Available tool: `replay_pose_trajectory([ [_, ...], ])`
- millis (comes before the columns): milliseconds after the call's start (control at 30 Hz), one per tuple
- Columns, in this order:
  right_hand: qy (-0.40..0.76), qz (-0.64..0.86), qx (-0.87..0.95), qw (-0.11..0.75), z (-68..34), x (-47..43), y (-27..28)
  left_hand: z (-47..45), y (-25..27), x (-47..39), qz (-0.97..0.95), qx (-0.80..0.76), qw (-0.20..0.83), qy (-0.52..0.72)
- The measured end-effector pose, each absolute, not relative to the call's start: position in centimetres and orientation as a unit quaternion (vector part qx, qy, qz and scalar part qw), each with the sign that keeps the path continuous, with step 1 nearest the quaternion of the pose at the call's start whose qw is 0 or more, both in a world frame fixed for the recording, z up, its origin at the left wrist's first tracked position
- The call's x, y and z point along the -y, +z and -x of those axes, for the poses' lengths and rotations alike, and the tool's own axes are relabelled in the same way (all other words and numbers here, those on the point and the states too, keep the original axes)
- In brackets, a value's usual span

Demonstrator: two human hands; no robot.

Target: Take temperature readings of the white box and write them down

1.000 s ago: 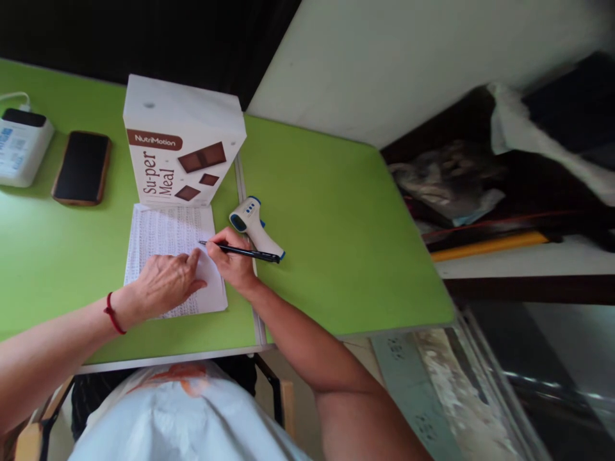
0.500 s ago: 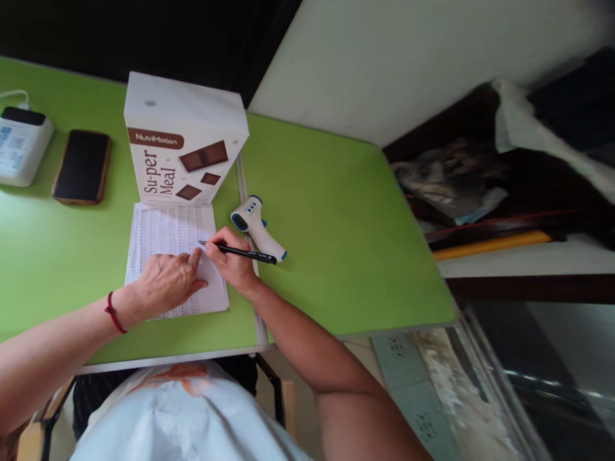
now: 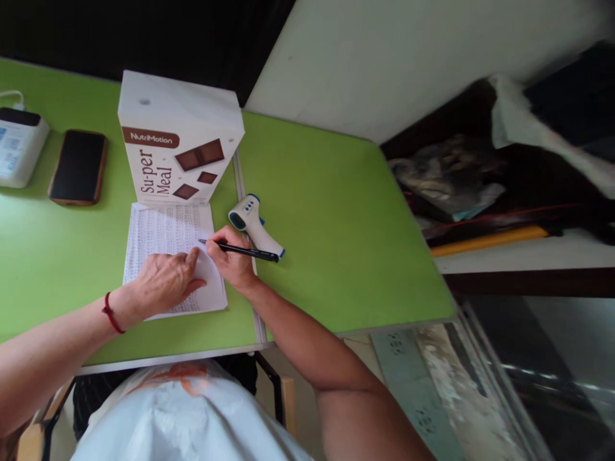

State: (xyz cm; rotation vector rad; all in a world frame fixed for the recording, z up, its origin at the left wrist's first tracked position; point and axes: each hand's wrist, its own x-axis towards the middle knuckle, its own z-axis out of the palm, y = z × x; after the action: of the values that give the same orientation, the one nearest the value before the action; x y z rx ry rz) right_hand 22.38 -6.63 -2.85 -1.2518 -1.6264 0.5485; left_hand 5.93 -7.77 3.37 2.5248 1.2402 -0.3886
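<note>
"What does the right hand (image 3: 234,264) have?"
"A black pen (image 3: 259,253), pinched in bent fingers, its tip at the paper (image 3: 166,227)."
"And the left hand (image 3: 166,280)?"
"Loosely open, palm down on that paper, holding nothing."
"What's near?"
"A white box (image 3: 180,131) stands behind it; a thermometer (image 3: 254,223) lies by the right hand, on the green counter (image 3: 336,224)."

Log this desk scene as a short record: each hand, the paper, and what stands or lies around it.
left hand: laid on the paper, red bracelet at the wrist
right hand: holding a black pen, tip over the paper
paper: covered in rows of small writing, too small to read
behind paper: white box, upright
right of paper: white-and-blue thermometer, lying down
left of box: phone, dark screen up
surface: green table
</note>
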Motion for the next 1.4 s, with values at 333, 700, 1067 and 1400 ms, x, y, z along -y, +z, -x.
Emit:
replay_pose_trajectory([
  [333, 0.233, 0.503, 0.681, 0.479, -22.40, 6.65, -2.82, -5.91, 3.18, 7.82, -0.878, -0.434, 0.158, -0.126],
  [700, 0.232, 0.524, 0.677, 0.461, -22.49, 6.67, -2.74, -5.82, 3.55, 7.74, -0.873, -0.438, 0.166, -0.133],
  [1067, 0.224, 0.534, 0.660, 0.478, -22.47, 6.59, -2.95, -5.81, 3.55, 7.67, -0.872, -0.441, 0.163, -0.140],
  [1400, 0.227, 0.540, 0.660, 0.470, -22.45, 6.63, -2.92, -5.87, 3.48, 7.69, -0.871, -0.442, 0.174, -0.125],
])
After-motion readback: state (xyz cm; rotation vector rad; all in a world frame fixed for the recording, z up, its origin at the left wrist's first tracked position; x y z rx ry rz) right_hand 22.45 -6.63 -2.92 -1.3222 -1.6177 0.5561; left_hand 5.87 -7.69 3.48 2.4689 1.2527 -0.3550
